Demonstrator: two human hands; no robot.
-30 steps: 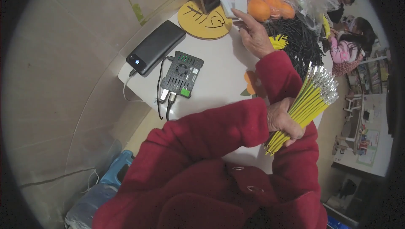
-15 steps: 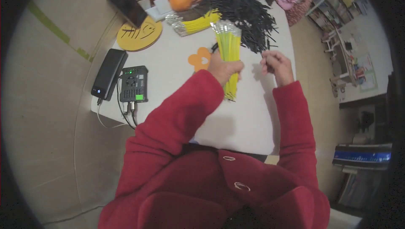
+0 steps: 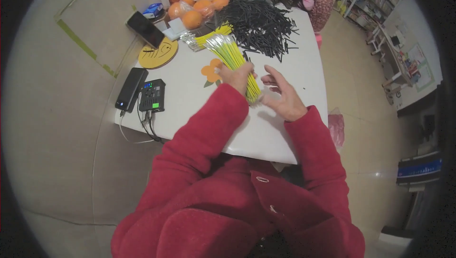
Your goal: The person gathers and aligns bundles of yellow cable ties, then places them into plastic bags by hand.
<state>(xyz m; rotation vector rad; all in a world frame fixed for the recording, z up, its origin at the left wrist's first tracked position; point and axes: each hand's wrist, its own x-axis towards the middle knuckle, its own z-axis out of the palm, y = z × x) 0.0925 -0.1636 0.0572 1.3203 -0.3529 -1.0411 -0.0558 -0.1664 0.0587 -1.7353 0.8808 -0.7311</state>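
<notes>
My left hand (image 3: 236,76) is wrapped round a bundle of thin yellow sticks (image 3: 230,54) with silvery tips, tilted so the tips point up and left. To the right of the bundle's lower end, my right hand (image 3: 283,95) has its thumb and fingers apart, with nothing seen between them. A second yellow bundle (image 3: 220,30) lies on the table behind the held one. Beyond my hands is a heap of short black sticks (image 3: 262,26). An orange flower shape (image 3: 211,71) sits just left of my left hand.
Oranges in clear bags (image 3: 192,19) are at the table's far side. A phone (image 3: 145,30) leans above a round yellow board (image 3: 158,53). A black power bank (image 3: 131,89) and a cabled device (image 3: 152,95) lie at left. A person in patterned clothing (image 3: 320,4) is beyond the table.
The held bundle has tilted, its tips now leaning left. My right hand has moved left and down towards the bundle's lower end, and its fingers have opened. The camera view has shifted.
</notes>
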